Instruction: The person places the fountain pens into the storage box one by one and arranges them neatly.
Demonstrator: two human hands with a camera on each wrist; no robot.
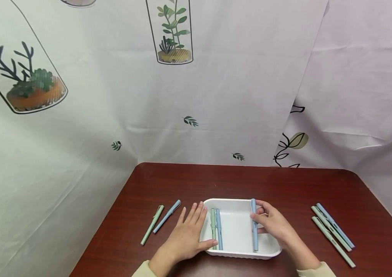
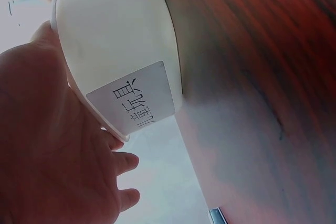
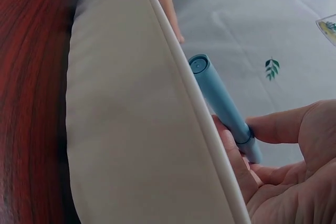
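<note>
A white plastic tray [image 1: 235, 254] stands near the front of the table. My right hand [image 1: 275, 222] pinches a blue pen [image 1: 254, 227] between thumb and fingers over the tray's right side. That same blue pen [image 3: 223, 98] shows above the rim in the right wrist view. My left hand [image 1: 190, 234] rests with straight, spread fingers on the tray's left rim. Beside its thumb, a green pen [image 1: 213, 225] and another blue pen [image 1: 218, 227] lie side by side inside the tray. In the left wrist view, the tray wall carries a printed label [image 2: 134, 98].
Left of the tray lie a green pen [image 1: 152, 225] and a blue pen [image 1: 166, 216] on the dark red table [image 1: 182, 181]. To the right are two green pens [image 1: 333, 241] and a blue pen [image 1: 335, 225]. A patterned cloth [image 1: 216, 96] hangs behind the table.
</note>
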